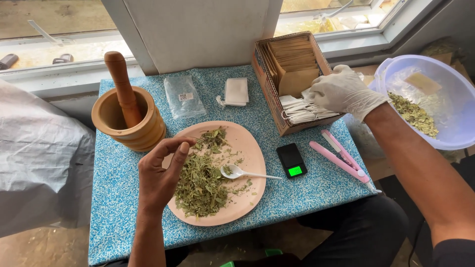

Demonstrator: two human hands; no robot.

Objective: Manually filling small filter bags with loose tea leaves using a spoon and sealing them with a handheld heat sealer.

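My bare left hand (161,170) hovers over the left edge of a pink plate (252,153), fingers curled together and empty as far as I can see. The plate carries a heap of dried green leaves (200,183) and a white plastic spoon (242,173). My right hand (344,91) wears a white glove and reaches into a cardboard box (269,94), its fingers resting on the stack of white sachets (307,111) at the box's near end. Brown paper envelopes (294,62) fill the far part of the box.
A wooden mortar with pestle (127,116) stands at the table's left. A clear plastic packet (183,96) and small white bags (236,91) lie at the back. A small black scale (291,160) and a pink sealing tool (341,160) lie right of the plate. A pale basin with leaves (435,99) sits off the table's right.
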